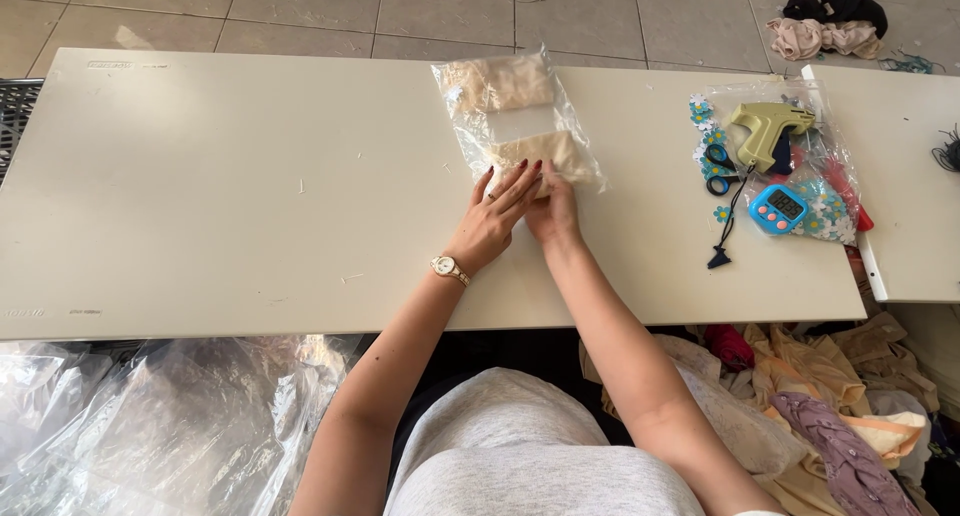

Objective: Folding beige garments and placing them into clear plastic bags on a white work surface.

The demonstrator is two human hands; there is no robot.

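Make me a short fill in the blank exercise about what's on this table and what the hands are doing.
1. Both hands press on a clear plastic bag holding folded ____ fabric.
2. The left hand has a ____ on its wrist.
3. The green tagging gun lies to the ____ of the bag.
4. The timer is ____ in colour.

Missing words: beige; watch; right; blue
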